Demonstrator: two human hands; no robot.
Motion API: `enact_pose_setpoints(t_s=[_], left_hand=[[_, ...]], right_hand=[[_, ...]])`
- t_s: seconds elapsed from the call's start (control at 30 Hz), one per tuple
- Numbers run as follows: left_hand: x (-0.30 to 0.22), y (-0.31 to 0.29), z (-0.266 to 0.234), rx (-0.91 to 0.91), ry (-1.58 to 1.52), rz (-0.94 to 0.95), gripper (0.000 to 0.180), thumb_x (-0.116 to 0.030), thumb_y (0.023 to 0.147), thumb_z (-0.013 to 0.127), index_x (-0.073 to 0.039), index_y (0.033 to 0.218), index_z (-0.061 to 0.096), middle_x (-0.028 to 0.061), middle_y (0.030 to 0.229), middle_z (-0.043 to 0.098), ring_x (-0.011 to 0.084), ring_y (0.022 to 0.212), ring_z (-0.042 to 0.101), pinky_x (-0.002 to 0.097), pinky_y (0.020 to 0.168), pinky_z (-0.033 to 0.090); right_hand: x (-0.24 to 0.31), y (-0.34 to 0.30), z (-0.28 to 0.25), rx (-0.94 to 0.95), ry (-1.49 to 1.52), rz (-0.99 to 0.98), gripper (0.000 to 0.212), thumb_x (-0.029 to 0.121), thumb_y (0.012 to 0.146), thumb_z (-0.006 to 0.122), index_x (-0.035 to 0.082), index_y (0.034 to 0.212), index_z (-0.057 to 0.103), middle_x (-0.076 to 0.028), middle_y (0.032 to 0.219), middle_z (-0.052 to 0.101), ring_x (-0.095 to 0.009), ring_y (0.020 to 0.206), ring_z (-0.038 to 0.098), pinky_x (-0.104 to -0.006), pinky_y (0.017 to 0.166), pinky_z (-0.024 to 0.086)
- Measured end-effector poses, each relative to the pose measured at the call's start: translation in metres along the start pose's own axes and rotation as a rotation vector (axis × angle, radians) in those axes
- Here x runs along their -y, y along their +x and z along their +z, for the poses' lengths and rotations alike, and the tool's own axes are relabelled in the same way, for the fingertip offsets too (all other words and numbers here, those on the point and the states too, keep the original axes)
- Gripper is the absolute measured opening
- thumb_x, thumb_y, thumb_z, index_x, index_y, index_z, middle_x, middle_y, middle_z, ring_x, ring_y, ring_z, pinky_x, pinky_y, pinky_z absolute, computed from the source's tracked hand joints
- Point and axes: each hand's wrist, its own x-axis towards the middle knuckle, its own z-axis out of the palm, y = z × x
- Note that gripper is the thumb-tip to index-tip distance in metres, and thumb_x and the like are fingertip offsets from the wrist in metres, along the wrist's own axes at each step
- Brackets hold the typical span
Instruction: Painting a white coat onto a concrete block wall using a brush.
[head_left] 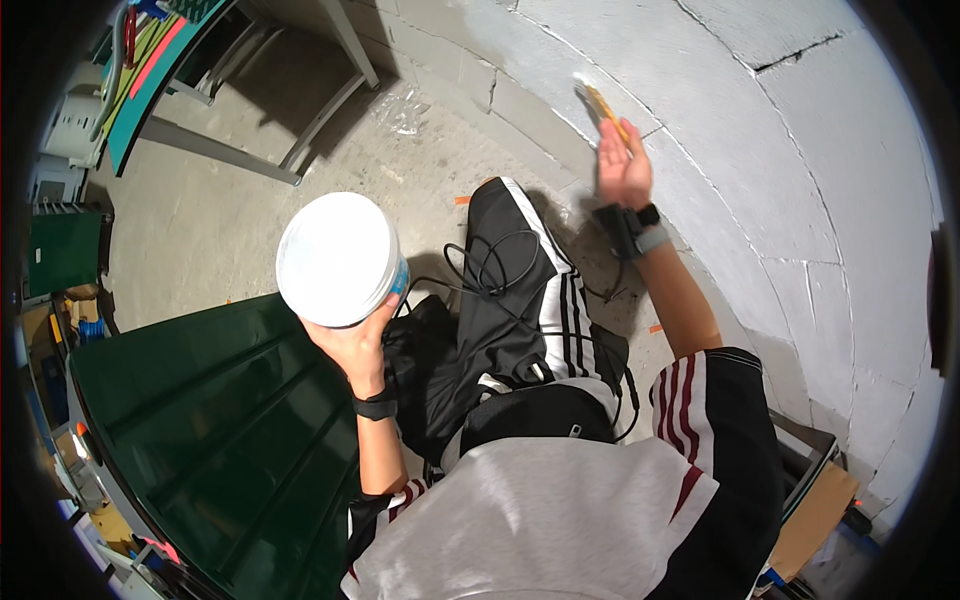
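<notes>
My left hand (352, 350) grips a round white plastic tub (338, 258) from its near side, fingers partly hidden beneath it. I cannot tell whether its white top is a lid or white contents. On the right, my right hand (624, 170) is closed around the yellow handle of a paintbrush (603, 106). The bristle end meets the block wall (700, 130), low down near a mortar joint. White paint covers much of that wall, while its lowest course at the far side stays grey. Both wrists wear dark bands.
A dark green ribbed panel (220, 430) lies to my left. At the far left stands a metal-legged table (215, 150) with a teal edge. Black cable (487, 288) loops over my leg. Crumpled clear plastic (402, 112) rests on the concrete floor (250, 215). Cardboard (815, 520) sits behind me, right.
</notes>
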Motion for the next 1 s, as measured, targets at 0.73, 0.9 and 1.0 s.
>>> enact_pose_setpoints(t_s=[0.73, 0.9, 1.0], left_hand=[[-0.002, 0.001, 0.003, 0.12, 0.098, 0.059, 0.12, -0.016, 0.057, 0.101, 0.002, 0.153, 0.032, 0.0182, 0.148, 0.047, 0.0316, 0.136, 0.05, 0.0448, 0.114, 0.041], [0.005, -0.003, -0.004, 0.053, 0.016, 0.058, 0.12, -0.017, 0.057, 0.101, 0.001, 0.154, 0.034, 0.018, 0.15, 0.047, 0.0316, 0.138, 0.049, 0.0454, 0.116, 0.039], [0.007, -0.004, -0.007, 0.026, -0.035, 0.026, 0.12, -0.015, 0.058, 0.101, 0.002, 0.155, 0.032, 0.0182, 0.15, 0.047, 0.0322, 0.137, 0.049, 0.0452, 0.117, 0.039]], right_hand=[[0.024, -0.015, 0.04, 0.48, -1.45, -0.802, 0.034, 0.017, 0.102, 0.06, 0.008, 0.135, 0.062, -0.021, 0.102, 0.072, -0.03, 0.083, 0.074, -0.0387, 0.066, 0.056], [0.029, 0.011, 0.065, 0.701, -2.005, -1.032, 0.036, 0.011, 0.092, 0.066, 0.012, 0.128, 0.065, -0.015, 0.089, 0.065, -0.036, 0.073, 0.069, -0.0456, 0.065, 0.056], [0.026, 0.029, 0.064, 0.79, -2.113, -1.226, 0.012, 0.008, 0.086, 0.066, 0.007, 0.098, 0.066, -0.014, 0.088, 0.062, -0.032, 0.08, 0.069, -0.0443, 0.067, 0.055]])
